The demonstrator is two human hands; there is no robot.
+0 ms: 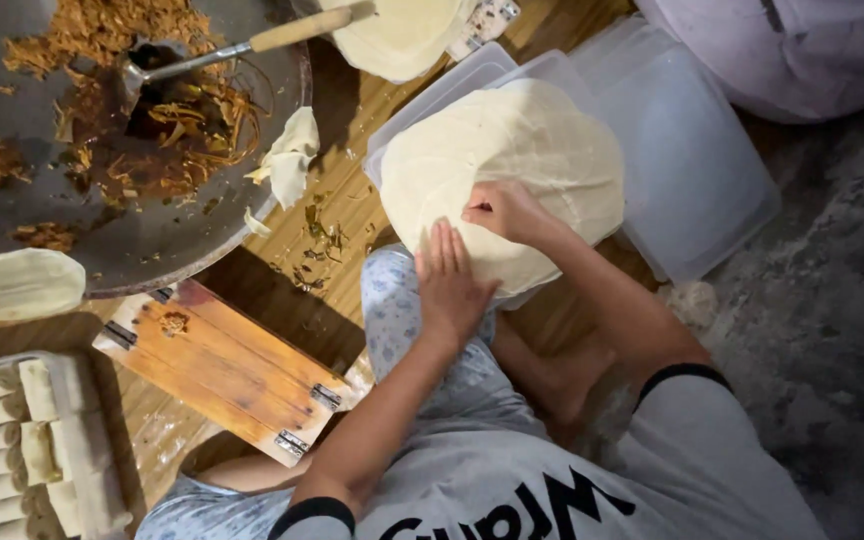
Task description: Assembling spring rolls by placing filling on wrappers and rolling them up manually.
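I see the wrappers stacked on a lid at centre, my hands on their near edge. Far left sits the pan, the board before it, rolls near left.

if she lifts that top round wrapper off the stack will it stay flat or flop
The top thin pale round wrapper will probably flop: its edge droops over the clear plastic container. It looks light and tearable, so the right hand pinching while the left hand steadies suits it.

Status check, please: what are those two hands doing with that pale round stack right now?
Left hand flat on wrapper stack. Right hand pinching top sheet near its edge. Stack sits on clear plastic lids. Nothing in the way.
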